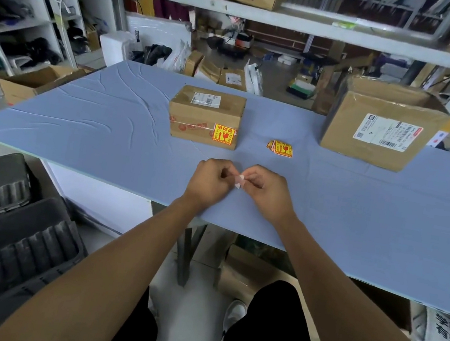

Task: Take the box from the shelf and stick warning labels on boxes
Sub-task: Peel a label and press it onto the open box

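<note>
A small taped cardboard box (pixel 205 116) stands mid-table with a yellow-and-red warning label (pixel 223 133) stuck on its near face. To its right lies a small pile of the same warning labels (pixel 280 148) on the blue table (pixel 94 116). My left hand (pixel 210 181) and my right hand (pixel 266 191) meet just above the table's near edge. Both pinch a small white scrap of paper (pixel 240 180) between their fingertips; I cannot tell what it is.
A larger open cardboard box (pixel 382 126) with a shipping label sits at the table's right back. Grey shelving (pixel 242 9) with boxes runs overhead. Dark plastic crates (pixel 5 225) stand at lower left. More parcels lie on the floor beyond the table.
</note>
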